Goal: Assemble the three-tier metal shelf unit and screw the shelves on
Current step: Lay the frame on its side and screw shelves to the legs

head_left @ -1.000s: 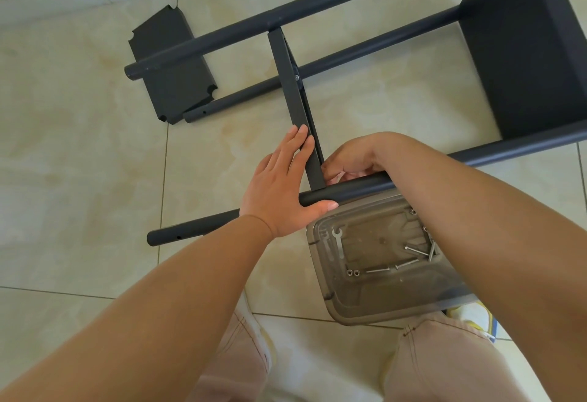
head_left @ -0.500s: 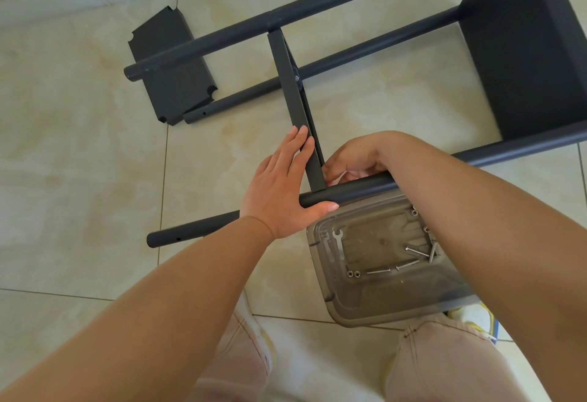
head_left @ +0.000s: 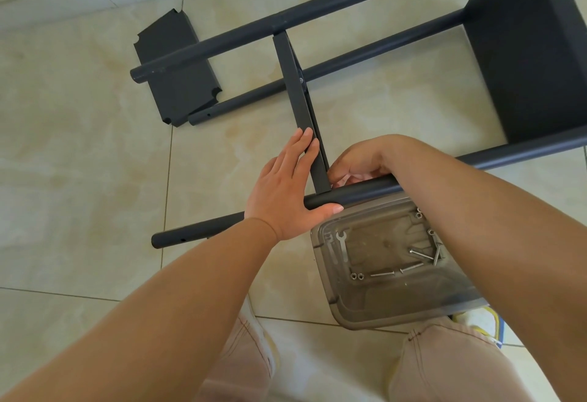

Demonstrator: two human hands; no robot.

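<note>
The dark grey shelf unit lies on its side on the tiled floor. Its middle shelf (head_left: pixel 297 99) stands edge-up between the far pole (head_left: pixel 317 10) and the near pole (head_left: pixel 197 231). My left hand (head_left: pixel 286 191) presses flat against the shelf's left face, fingers straight, with the thumb along the near pole. Fingers curled, my right hand (head_left: pixel 359 160) sits at the corner where this shelf meets the near pole; what they hold is hidden. A larger end shelf (head_left: pixel 533 52) is fixed at the right. One loose shelf panel (head_left: pixel 171 61) lies flat at the far left.
A clear plastic box (head_left: pixel 397 309) sits by my knees under the near pole, holding a small wrench (head_left: pixel 341 241), several screws (head_left: pixel 413 266) and nuts (head_left: pixel 356 276). A third pole (head_left: pixel 365 55) lies on the floor. A wall skirting runs along the top left.
</note>
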